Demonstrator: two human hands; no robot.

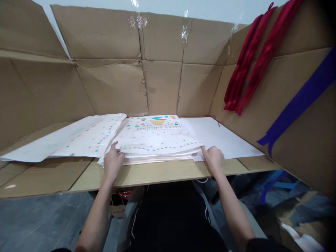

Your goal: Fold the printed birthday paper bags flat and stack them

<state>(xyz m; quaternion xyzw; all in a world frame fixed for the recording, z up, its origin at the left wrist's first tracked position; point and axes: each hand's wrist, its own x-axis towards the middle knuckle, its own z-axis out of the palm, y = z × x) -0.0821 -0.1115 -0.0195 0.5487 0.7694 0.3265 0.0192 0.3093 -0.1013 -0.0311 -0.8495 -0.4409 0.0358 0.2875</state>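
A white sheet printed with "HAPPY BIRTHDAY", coloured dots and small pennants lies on top of a stack of white sheets. At its front left corner is my left hand, thumb and fingers closed on the edge, the index finger pointing forward. My right hand pinches the front right corner, which is slightly raised. Left of the stack, more printed sheets lie overlapping. Plain white paper extends to the right, partly under the stack.
Taped cardboard walls enclose the table at the back and sides. Red ribbons and a blue-purple strip hang on the right. A blue stool stands below, at the right.
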